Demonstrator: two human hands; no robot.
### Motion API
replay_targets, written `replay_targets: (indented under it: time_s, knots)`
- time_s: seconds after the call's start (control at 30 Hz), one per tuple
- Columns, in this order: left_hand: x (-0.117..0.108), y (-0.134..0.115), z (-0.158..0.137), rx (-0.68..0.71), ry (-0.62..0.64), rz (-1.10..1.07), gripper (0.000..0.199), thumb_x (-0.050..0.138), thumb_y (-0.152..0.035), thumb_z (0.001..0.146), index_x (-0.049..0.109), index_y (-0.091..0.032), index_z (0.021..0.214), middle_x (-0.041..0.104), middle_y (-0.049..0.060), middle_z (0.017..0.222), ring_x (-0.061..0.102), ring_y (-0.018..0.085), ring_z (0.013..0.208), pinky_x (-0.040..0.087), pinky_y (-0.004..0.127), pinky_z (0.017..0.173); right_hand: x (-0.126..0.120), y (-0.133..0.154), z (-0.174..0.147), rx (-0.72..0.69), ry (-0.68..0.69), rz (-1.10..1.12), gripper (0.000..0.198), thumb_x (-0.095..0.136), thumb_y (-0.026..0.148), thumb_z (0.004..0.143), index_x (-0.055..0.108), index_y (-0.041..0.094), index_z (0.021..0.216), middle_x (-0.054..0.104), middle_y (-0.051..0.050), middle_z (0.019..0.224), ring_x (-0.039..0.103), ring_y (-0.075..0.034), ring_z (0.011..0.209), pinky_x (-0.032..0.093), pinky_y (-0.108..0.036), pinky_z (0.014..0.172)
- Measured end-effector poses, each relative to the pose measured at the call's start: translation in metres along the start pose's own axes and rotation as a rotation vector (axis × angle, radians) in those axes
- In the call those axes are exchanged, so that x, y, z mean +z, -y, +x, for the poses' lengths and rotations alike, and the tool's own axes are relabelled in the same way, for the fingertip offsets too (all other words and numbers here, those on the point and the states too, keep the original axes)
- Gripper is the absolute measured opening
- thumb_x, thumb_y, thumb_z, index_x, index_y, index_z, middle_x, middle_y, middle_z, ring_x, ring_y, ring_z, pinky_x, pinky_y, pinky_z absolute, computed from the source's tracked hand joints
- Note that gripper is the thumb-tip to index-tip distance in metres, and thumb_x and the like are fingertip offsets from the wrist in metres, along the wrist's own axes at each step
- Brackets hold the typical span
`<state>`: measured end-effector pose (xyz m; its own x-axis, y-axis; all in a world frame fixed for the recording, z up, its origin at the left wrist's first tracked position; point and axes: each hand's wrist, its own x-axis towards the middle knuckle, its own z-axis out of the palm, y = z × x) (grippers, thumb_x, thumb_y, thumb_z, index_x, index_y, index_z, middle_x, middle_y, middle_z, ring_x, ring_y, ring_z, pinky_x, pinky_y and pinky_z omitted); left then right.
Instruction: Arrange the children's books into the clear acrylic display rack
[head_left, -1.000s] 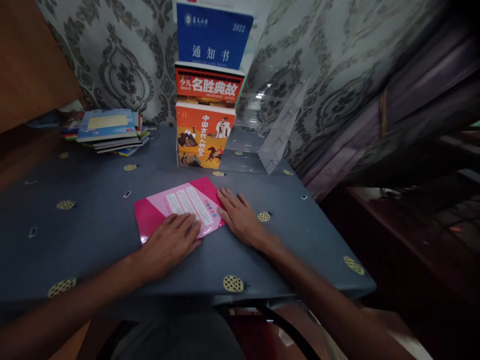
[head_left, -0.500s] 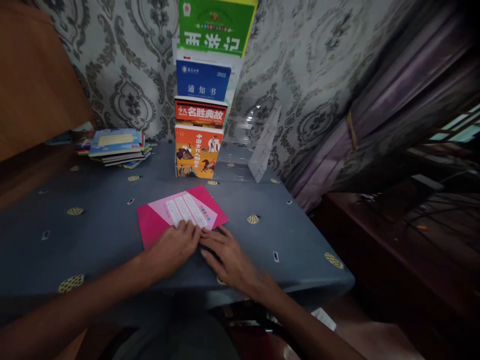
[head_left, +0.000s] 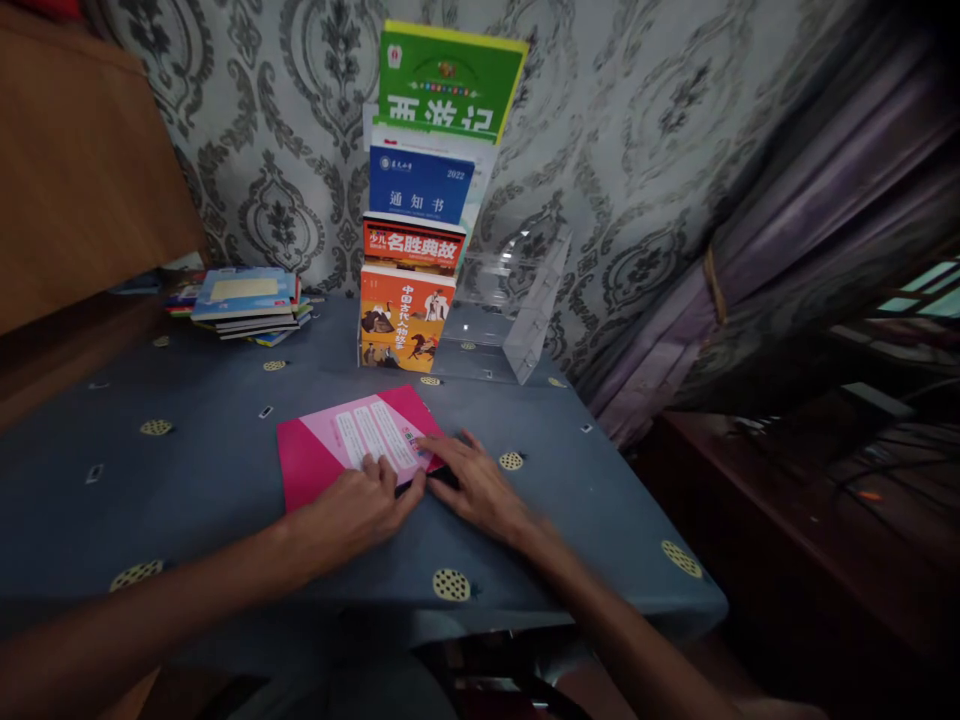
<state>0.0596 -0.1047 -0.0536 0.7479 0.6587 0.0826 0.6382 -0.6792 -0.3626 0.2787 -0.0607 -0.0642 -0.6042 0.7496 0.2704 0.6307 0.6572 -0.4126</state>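
Observation:
A pink booklet, with white text panels on its cover, lies at an angle near the front of the table. My left hand is on its near edge, fingers bent over the cover and index finger and thumb at the edge. My right hand holds the near right corner, its fingers reaching over the cover and its thumb by the near edge. A dark gap shows under that edge between the hands. The fingertips of both hands are close together, and the booklet's underside is hidden.
Behind the booklet, a clear tiered rack bears several books on its left side, an orange book lowest and a green book highest. A stack of books lies at the back left. The blue tablecloth has pineapple prints.
My right hand has moved up and over the booklet's right corner, covering part of the cover's colored title. My left hand's fingers have shifted along the near edge. The camera view has tilted slightly.

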Motion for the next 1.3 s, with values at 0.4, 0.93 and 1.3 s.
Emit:
replay_targets:
  time_s: [0.4, 0.93, 1.3]
  knots:
    - [-0.038, 0.074, -0.03, -0.14, -0.27, -0.656, 0.062, 0.041, -0.011, 0.093, 0.04, -0.03, 0.152, 0.076, 0.005, 0.113, 0.074, 0.02, 0.087, 0.055, 0.028, 0.07, 0.001, -0.041, 0.056, 0.264, -0.197, 0.99, 0.041, 0.083, 0.045, 0.073, 0.074, 0.023, 0.106, 0.077, -0.005, 0.111, 0.071, -0.025, 0.108, 0.052, -0.044, 0.102]
    - [-0.05, 0.099, -0.028, -0.827, -0.892, -1.813, 0.052, 0.073, -0.03, 0.081, 0.057, -0.023, 0.13, 0.077, 0.004, 0.093, 0.076, 0.023, 0.078, 0.066, 0.037, 0.068, 0.018, 0.006, 0.085, 0.276, -0.097, 1.322, 0.07, 0.078, 0.054, 0.078, 0.055, 0.024, 0.137, 0.076, -0.009, 0.11, 0.073, -0.023, 0.1, 0.06, -0.042, 0.089]
    - [0.001, 0.084, -0.027, -0.936, -0.655, -1.935, 0.061, 0.077, -0.037, 0.075, 0.052, -0.021, 0.128, 0.076, 0.01, 0.103, 0.075, 0.029, 0.091, 0.063, 0.04, 0.072, 0.006, 0.014, 0.072, 0.34, -0.118, 1.431, 0.055, 0.086, 0.05, 0.069, 0.065, 0.021, 0.111, 0.079, -0.008, 0.107, 0.076, -0.028, 0.095, 0.061, -0.046, 0.089]
